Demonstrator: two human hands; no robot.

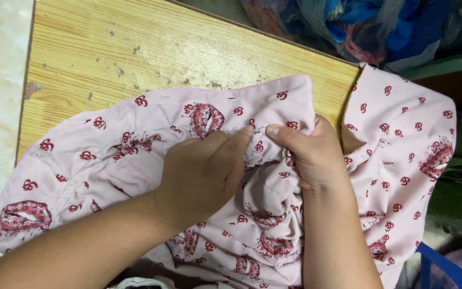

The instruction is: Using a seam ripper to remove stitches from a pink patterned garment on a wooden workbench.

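Head view: left hand (201, 174) and right hand (306, 155) pinch pink shirt (397, 160) overhanging wooden table (108, 48) right edge.

We see no labels, signs or screens anywhere in the frame. The nearest thing to a package is a clear plastic bag (348, 27) at the upper right of the frame, beyond the far edge of the surface; it is crumpled, shapeless and stuffed with blue, red and grey cloth. Whether it is tied or open we cannot tell.
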